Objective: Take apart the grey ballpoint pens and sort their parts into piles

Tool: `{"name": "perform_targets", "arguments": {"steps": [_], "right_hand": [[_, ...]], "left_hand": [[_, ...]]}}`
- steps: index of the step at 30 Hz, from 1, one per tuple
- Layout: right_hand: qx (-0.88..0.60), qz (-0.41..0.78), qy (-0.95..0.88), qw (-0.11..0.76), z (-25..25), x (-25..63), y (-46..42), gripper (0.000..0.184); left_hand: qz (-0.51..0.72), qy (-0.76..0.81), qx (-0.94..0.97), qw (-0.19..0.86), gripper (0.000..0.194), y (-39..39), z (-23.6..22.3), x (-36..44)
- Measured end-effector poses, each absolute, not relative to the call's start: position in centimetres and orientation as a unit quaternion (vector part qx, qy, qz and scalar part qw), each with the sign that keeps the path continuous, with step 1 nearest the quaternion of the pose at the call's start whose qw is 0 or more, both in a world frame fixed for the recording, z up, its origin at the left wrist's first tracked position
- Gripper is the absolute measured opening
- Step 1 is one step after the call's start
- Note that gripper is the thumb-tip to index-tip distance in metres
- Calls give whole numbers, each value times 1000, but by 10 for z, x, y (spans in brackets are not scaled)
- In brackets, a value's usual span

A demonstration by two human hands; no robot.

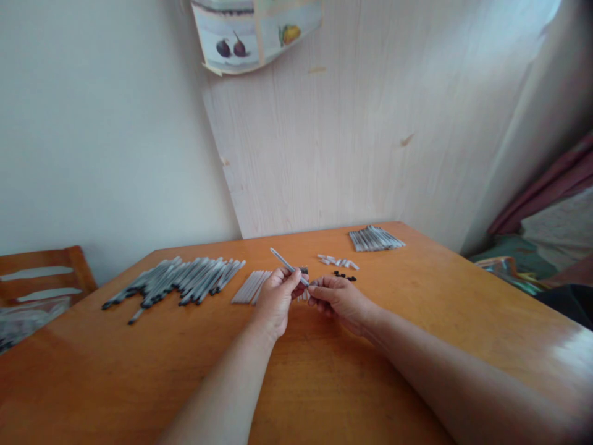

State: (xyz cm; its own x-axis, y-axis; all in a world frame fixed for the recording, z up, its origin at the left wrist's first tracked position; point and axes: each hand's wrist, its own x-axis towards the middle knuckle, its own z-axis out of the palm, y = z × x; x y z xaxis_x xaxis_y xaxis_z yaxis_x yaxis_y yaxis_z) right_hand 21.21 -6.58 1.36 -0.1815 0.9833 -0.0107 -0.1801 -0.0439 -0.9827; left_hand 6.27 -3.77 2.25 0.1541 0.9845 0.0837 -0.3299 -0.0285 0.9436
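Note:
My left hand [277, 296] is closed round a thin grey pen barrel [283, 261] that slants up and away to the left. My right hand [337, 298] is pinched at the barrel's near end, fingers pressed together on something too small to make out. Both hands hover just above the orange wooden table [417, 346], near its middle. Right behind them lie a row of pale tubes [250, 287], a few small black caps [345, 276] and a few short pale pieces [338, 262].
A long heap of assembled grey pens [180, 281] lies at the left back. Another bundle of grey tubes [374, 238] sits at the far right back by the wall. A wooden chair [44, 272] with a plastic bag stands left of the table.

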Motion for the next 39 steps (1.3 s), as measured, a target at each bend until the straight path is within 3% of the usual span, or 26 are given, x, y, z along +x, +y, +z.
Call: {"name": "perform_targets", "arguments": {"steps": [7, 20, 26, 39], "right_hand": [[-404, 638, -460, 466, 15, 213, -68, 30], [-410, 593, -483, 497, 13, 212, -67, 31], [-418, 619, -472, 469, 16, 212, -69, 33], [-428, 539, -524, 502, 11, 212, -66, 31]], "left_hand": [[546, 347, 472, 600, 29, -37, 22, 63], [559, 354, 449, 601, 33, -40, 24, 66], [559, 349, 455, 598, 32, -39, 21, 65], [560, 367, 444, 596, 34, -41, 23, 68]]}}
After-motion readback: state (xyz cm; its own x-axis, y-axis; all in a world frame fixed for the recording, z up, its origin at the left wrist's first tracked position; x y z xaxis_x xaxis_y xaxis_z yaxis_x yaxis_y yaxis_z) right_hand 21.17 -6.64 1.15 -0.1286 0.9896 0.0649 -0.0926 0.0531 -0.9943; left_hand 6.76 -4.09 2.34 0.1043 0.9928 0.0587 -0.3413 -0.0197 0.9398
